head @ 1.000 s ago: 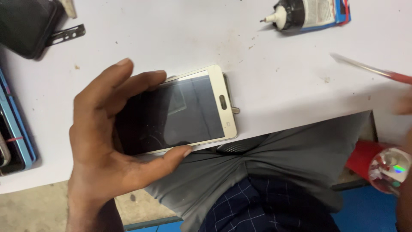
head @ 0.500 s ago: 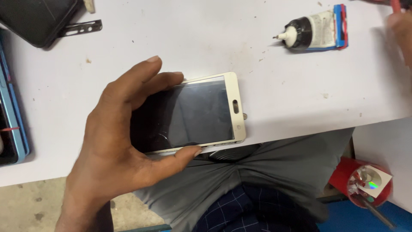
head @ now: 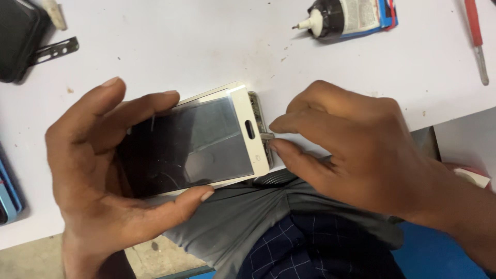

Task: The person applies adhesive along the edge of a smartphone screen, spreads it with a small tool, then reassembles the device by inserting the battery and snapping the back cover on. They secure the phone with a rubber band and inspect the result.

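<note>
A: Surface?
B: White counter (head: pixel 206 41), scuffed, small specks of debris. Its near edge runs over the person's lap: grey cloth (head: pixel 248 217), dark checked fabric (head: pixel 320 248) below. Blue floor patch bottom right.

A: Hands?
B: Left hand (head: pixel 98 170) grips a phone (head: pixel 199 142) at the counter edge, thumb under its near long side, fingers curled over the far side. Right hand (head: pixel 356 150) pinches a small metal part (head: pixel 266 136) between thumb and forefinger, right at the phone's end.

A: Phone's condition?
B: Dark glass, white bezel, oval slot at the right end. The screen looks lifted off the body there; internals show in the gap.

A: Around it?
B: Blue-edged tray (head: pixel 8 196) at far left. Further back: black case (head: pixel 18 41) top left with a perforated metal bracket (head: pixel 54 50) beside it, glue tube with black neck and white nozzle (head: pixel 341 19) top centre, red-handled tool (head: pixel 475 39) top right. Nothing lies between them and the phone.
</note>
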Available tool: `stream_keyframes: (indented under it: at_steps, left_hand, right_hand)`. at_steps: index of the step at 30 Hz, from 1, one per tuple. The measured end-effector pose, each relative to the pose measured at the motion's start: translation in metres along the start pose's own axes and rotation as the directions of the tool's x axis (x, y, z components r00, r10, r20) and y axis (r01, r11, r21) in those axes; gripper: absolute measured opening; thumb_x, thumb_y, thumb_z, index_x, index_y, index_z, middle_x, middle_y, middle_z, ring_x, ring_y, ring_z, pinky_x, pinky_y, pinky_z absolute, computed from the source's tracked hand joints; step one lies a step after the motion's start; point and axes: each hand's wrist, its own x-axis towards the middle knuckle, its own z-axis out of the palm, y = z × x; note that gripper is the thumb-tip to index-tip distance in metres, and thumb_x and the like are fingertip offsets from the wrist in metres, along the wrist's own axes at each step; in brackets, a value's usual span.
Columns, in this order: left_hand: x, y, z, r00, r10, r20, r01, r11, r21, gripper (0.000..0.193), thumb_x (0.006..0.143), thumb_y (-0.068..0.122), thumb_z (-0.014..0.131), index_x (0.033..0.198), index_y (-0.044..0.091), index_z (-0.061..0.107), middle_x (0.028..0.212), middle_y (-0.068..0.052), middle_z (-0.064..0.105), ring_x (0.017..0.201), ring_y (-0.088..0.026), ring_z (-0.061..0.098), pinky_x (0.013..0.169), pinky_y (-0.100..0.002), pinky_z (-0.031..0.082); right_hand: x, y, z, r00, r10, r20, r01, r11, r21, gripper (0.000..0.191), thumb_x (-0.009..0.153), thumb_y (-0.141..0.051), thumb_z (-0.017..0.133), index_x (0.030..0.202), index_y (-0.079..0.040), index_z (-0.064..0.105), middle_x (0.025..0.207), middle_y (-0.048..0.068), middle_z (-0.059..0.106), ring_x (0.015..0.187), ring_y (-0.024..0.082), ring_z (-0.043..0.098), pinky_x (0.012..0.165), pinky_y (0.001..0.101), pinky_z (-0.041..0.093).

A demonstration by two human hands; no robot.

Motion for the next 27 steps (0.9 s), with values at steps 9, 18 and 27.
stream_keyframes:
  at_steps: [9,18,27]
  left_hand:
    - [0.0,0.004,0.002,0.999,-0.051,-0.002,0.051,0.998,0.024,0.105,0.075,0.018,0.094,0.153,0.006,0.025,0.139,-0.025,0.06,0.133,-0.029,0.065,0.108,-0.037,0.057]
    - [0.003,0.001,0.002,0.999,-0.032,-0.007,0.032,0.999,0.019,0.105,0.075,0.019,0.093,0.153,0.006,0.025,0.138,-0.025,0.06,0.132,-0.029,0.066,0.108,-0.037,0.057]
    - [0.005,0.006,0.002,0.996,-0.091,-0.007,0.091,0.994,0.052,0.105,0.074,0.02,0.093,0.152,0.004,0.025,0.142,-0.026,0.061,0.131,-0.03,0.066,0.106,-0.036,0.057]
  right_hand:
    - [0.004,-0.006,0.006,0.997,0.064,-0.04,-0.061,0.995,0.083,0.011,0.088,-0.008,0.077,0.093,-0.002,0.069,0.09,0.004,0.069,0.055,0.005,0.067,0.037,0.0183,0.045]
    - [0.009,-0.012,0.01,0.988,0.138,-0.074,-0.138,0.99,0.009,0.013,0.082,-0.009,0.081,0.086,-0.005,0.069,0.082,0.002,0.066,0.047,0.008,0.061,0.038,0.0248,0.042]
    - [0.013,-0.002,0.001,1.0,0.025,-0.018,-0.022,0.985,0.169,0.03,0.085,-0.008,0.076,0.112,-0.001,0.066,0.099,0.009,0.064,0.066,0.01,0.069,0.046,0.0212,0.053]
